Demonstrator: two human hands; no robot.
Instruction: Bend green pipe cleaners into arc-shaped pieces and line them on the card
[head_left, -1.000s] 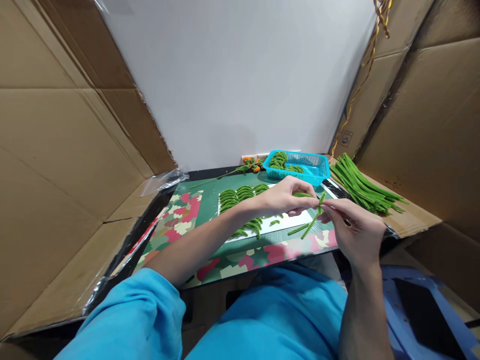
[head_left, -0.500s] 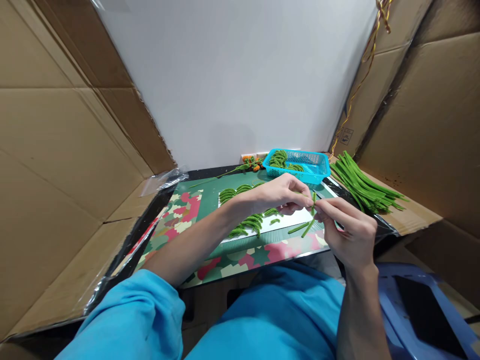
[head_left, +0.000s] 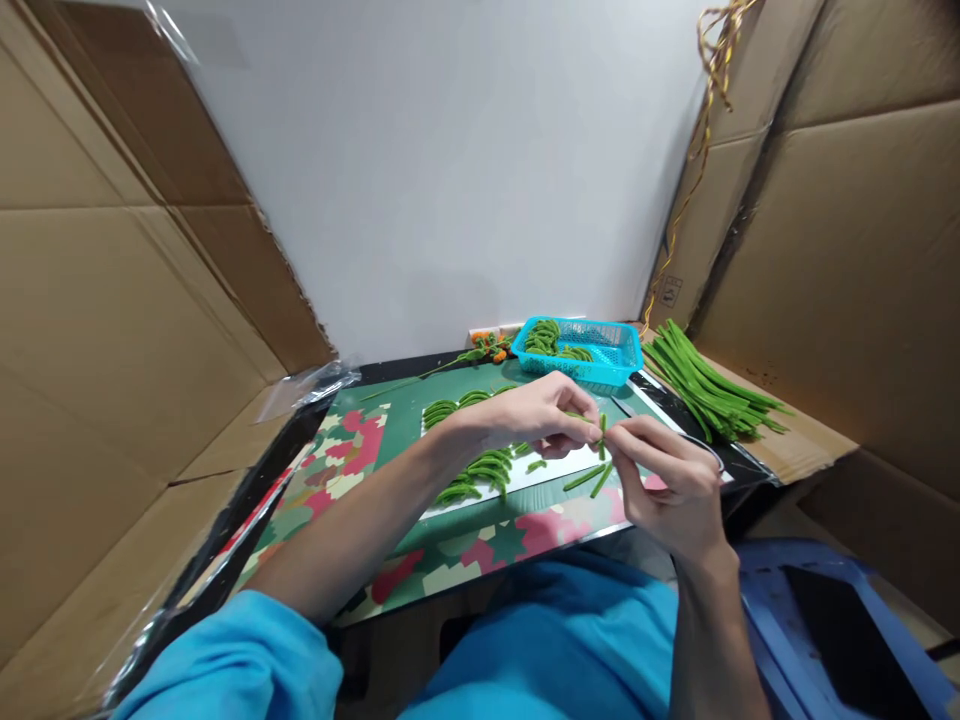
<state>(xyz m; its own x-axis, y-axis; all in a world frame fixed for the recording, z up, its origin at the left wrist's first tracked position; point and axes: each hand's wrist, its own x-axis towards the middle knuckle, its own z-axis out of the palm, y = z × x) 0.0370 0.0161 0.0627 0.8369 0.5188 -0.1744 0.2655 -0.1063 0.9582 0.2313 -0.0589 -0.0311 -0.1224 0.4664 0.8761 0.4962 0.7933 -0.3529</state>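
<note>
My left hand (head_left: pixel 556 414) and my right hand (head_left: pixel 670 478) meet over the table's right half, fingertips nearly touching. Between them both pinch a short green pipe cleaner (head_left: pixel 602 432), which stands roughly upright; part of it is hidden by the fingers. Just below lie loose straight green pieces (head_left: pixel 583 479) on the mat. Under my left forearm, curved green pipe cleaner pieces (head_left: pixel 487 470) sit in rows on a white sheet (head_left: pixel 553 466), partly covered by the arm.
A blue plastic basket (head_left: pixel 624 374) with curved green pieces stands at the back. Right of it lies a bundle of long green pipe cleaners (head_left: pixel 709 385). Orange craft flowers (head_left: pixel 491 346) rest behind the patterned mat (head_left: pixel 405 400). Cardboard walls (head_left: pixel 855 230) flank the table.
The view has shifted, so the table sits lower and further left in the picture. Both hands keep their pinch on the green piece, with little visible change in their pose.
</note>
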